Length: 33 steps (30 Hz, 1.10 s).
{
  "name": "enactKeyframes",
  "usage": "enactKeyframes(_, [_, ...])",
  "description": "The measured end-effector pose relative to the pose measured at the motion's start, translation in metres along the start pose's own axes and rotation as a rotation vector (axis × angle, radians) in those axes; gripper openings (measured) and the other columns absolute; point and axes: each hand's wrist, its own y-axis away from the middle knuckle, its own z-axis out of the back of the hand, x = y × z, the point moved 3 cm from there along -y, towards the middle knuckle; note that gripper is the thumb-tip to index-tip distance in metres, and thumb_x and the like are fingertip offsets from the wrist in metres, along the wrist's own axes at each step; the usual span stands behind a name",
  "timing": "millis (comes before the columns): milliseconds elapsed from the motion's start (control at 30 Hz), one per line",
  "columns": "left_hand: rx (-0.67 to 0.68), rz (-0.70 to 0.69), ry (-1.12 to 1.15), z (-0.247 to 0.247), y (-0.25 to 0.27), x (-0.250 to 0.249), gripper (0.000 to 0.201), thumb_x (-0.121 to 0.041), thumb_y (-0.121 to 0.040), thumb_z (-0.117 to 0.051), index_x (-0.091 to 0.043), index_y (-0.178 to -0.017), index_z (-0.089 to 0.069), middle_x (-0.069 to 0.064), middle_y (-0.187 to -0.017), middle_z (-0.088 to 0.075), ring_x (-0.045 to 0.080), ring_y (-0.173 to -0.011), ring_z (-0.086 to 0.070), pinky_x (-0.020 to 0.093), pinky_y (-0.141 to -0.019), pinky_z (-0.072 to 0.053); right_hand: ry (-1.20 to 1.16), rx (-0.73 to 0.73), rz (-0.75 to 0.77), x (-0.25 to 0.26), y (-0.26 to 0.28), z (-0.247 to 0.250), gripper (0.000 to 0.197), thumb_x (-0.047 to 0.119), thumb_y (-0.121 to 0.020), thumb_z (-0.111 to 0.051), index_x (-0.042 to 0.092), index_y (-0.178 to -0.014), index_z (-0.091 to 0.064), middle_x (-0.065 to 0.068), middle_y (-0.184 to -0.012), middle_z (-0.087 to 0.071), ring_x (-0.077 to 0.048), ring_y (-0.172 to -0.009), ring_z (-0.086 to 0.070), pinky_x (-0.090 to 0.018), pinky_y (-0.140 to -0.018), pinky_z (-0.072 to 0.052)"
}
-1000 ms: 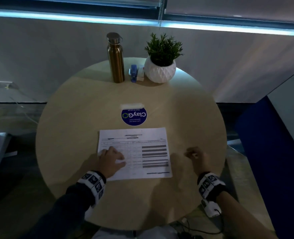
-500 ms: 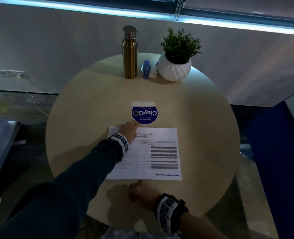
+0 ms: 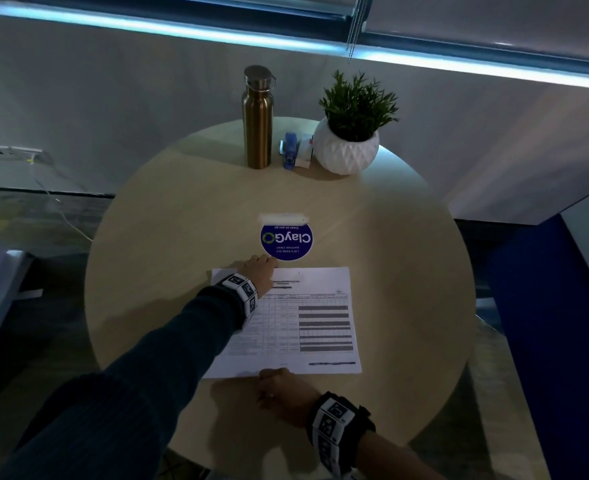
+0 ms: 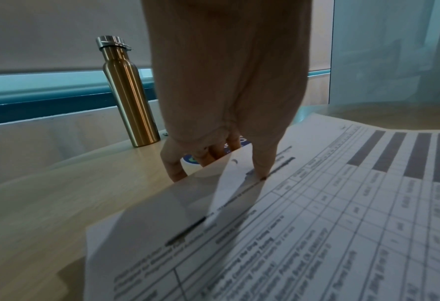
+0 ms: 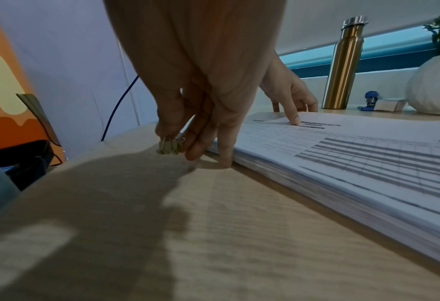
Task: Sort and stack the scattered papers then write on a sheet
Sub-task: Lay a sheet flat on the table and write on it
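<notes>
A stack of printed papers (image 3: 320, 327) lies squared on the round wooden table (image 3: 154, 258); its top sheet shows a table with grey bars. My left hand (image 3: 259, 270) reaches over it to the far left corner. In the left wrist view the thumb (image 4: 261, 171) presses on the top sheet (image 4: 316, 224) and the fingers point down behind the far edge. My right hand (image 3: 279, 388) rests at the stack's near edge. In the right wrist view it pinches a small beige binder clip (image 5: 169, 147), and one finger (image 5: 225, 156) touches the side of the stack (image 5: 355, 163).
At the back of the table stand a gold metal bottle (image 3: 257, 119), a blue stapler (image 3: 289, 150), a small white box (image 3: 304, 152) and a potted plant in a white pot (image 3: 346, 152). A round blue sticker (image 3: 286, 239) sits just beyond the stack.
My left hand has moved from the stack's near left part to its far edge. My right hand has come from the table right of the stack to its near edge.
</notes>
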Motion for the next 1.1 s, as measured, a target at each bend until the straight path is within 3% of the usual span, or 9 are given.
enactKeyframes(100, [0.045, -0.001, -0.006, -0.001, 0.0, 0.001, 0.039, -0.009, -0.092, -0.043, -0.012, -0.131, -0.039, 0.013, -0.137, -0.045, 0.033, -0.127, -0.038, 0.048, -0.103, -0.032, -0.002, -0.003, -0.008, 0.001, -0.002, 0.001, 0.017, 0.003, -0.09, -0.052, -0.006, -0.098, -0.063, -0.022, -0.112, -0.056, -0.036, -0.101, -0.055, -0.038, -0.086, -0.045])
enactKeyframes(167, [0.003, -0.018, -0.047, -0.004, 0.003, 0.002, 0.044, -0.007, -0.094, -0.037, -0.013, -0.137, -0.035, 0.012, -0.141, -0.04, 0.033, -0.129, -0.035, 0.051, -0.103, -0.029, -0.008, -0.006, -0.014, 0.0, -0.003, 0.002, 0.017, 0.003, -0.089, -0.053, -0.006, -0.099, -0.064, -0.022, -0.112, -0.056, -0.036, -0.101, -0.055, -0.037, -0.087, -0.044])
enactKeyframes(267, [-0.156, -0.089, -0.002, -0.009, 0.008, 0.005, 0.047, -0.003, -0.093, -0.038, -0.011, -0.139, -0.036, 0.014, -0.131, -0.043, 0.032, -0.12, -0.041, 0.04, -0.099, -0.031, -0.019, -0.017, -0.017, -0.002, -0.003, 0.001, 0.016, 0.005, -0.088, -0.055, -0.005, -0.097, -0.064, -0.021, -0.11, -0.056, -0.037, -0.099, -0.056, -0.042, -0.087, -0.045])
enactKeyframes(467, [-0.324, -0.138, 0.432, -0.009, 0.012, 0.015, 0.034, 0.005, -0.087, -0.044, -0.003, -0.118, -0.055, 0.018, -0.115, -0.06, 0.033, -0.103, -0.057, 0.038, -0.087, -0.044, -0.042, -0.059, 0.003, -0.005, -0.002, 0.002, 0.015, 0.003, -0.086, -0.056, -0.005, -0.094, -0.065, -0.02, -0.11, -0.055, -0.036, -0.097, -0.055, -0.043, -0.088, -0.047])
enactKeyframes(600, [-0.352, -0.141, 0.464, -0.007, 0.013, 0.016, 0.022, 0.004, -0.082, -0.049, -0.005, -0.097, -0.063, 0.015, -0.096, -0.066, 0.031, -0.087, -0.06, 0.037, -0.076, -0.046, -0.053, -0.068, 0.025, -0.004, -0.002, 0.006, 0.015, -0.001, -0.084, -0.057, -0.009, -0.092, -0.067, -0.025, -0.109, -0.057, -0.039, -0.098, -0.056, -0.043, -0.087, -0.046])
enactKeyframes(800, [-0.356, -0.137, 0.531, -0.004, 0.015, 0.014, 0.017, 0.001, -0.083, -0.052, -0.002, -0.09, -0.066, 0.016, -0.089, -0.068, 0.03, -0.081, -0.061, 0.035, -0.073, -0.046, -0.077, -0.076, 0.06, -0.003, 0.0, 0.008, 0.014, -0.003, -0.081, -0.059, -0.011, -0.09, -0.068, -0.03, -0.104, -0.059, -0.041, -0.094, -0.058, -0.046, -0.084, -0.047])
enactKeyframes(933, [-0.339, -0.1, 0.608, -0.006, 0.017, 0.014, 0.009, 0.001, -0.08, -0.056, -0.001, -0.08, -0.066, 0.016, -0.082, -0.07, 0.031, -0.078, -0.063, 0.04, -0.074, -0.052, -0.145, -0.087, 0.038, -0.005, 0.003, 0.006, 0.013, -0.003, -0.08, -0.062, -0.009, -0.087, -0.071, -0.028, -0.1, -0.063, -0.04, -0.091, -0.06, -0.037, -0.081, -0.047])
enactKeyframes(1033, [-0.324, -0.088, 0.657, -0.008, 0.021, 0.012, 0.009, 0.003, -0.078, -0.061, 0.0, -0.077, -0.069, 0.016, -0.081, -0.072, 0.027, -0.077, -0.064, 0.032, -0.074, -0.052, -0.24, -0.112, 0.032, -0.003, 0.013, 0.008, 0.011, 0.001, -0.079, -0.067, -0.005, -0.086, -0.072, -0.023, -0.098, -0.067, -0.031, -0.088, -0.062, -0.007, -0.073, -0.042])
enactKeyframes(1100, [-0.311, -0.093, 0.669, -0.01, 0.027, 0.008, 0.009, 0.001, -0.078, -0.063, -0.002, -0.078, -0.071, 0.014, -0.081, -0.072, 0.023, -0.076, -0.064, 0.027, -0.073, -0.05, -0.349, -0.186, 0.012, -0.003, 0.025, 0.019, 0.006, -0.001, -0.078, -0.068, -0.002, -0.082, -0.073, -0.016, -0.094, -0.068, -0.021, -0.084, -0.063, -0.006, -0.074, -0.048])
